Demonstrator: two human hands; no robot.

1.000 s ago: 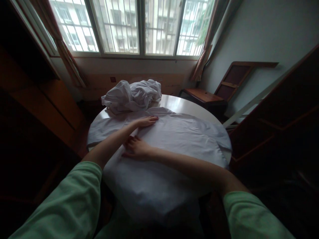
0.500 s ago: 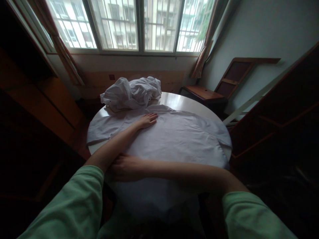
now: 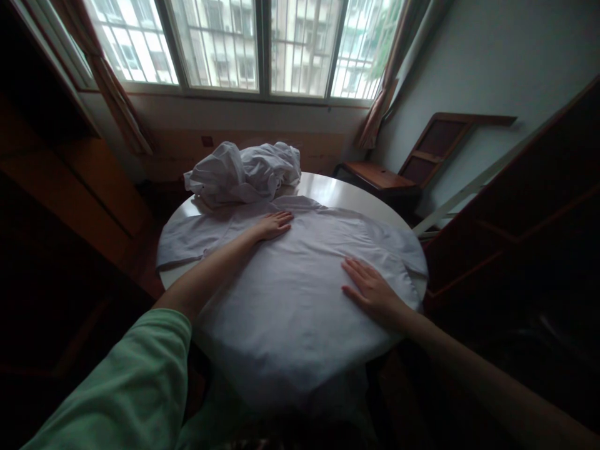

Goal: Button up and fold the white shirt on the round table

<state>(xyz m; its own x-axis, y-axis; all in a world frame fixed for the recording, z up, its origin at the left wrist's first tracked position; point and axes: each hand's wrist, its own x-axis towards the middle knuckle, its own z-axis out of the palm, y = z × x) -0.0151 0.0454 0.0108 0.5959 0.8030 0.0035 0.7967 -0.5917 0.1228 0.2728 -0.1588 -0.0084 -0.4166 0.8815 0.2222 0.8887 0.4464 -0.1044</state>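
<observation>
A white shirt [image 3: 290,294] lies spread over a round table, its collar toward the window and its sleeves out to both sides. The lower end hangs over the near edge. My left hand [image 3: 274,225] rests flat on the upper part of the shirt, just below the collar, fingers stretched out. On the right side of the shirt, my right hand [image 3: 370,289] lies open with the thumb apart from the fingers. Neither hand grips the cloth.
A crumpled heap of white cloth [image 3: 246,174] sits at the table's far left. The white tabletop [image 3: 337,187] shows at the back. Beyond its right side stands a wooden chair [image 3: 384,175]. Dark wooden furniture [image 3: 510,231] borders the right, and a cabinet [image 3: 98,187] the left.
My right hand has swept from the left side of the shirt, near my left forearm, across to the right side. My left hand stays in place on the cloth.
</observation>
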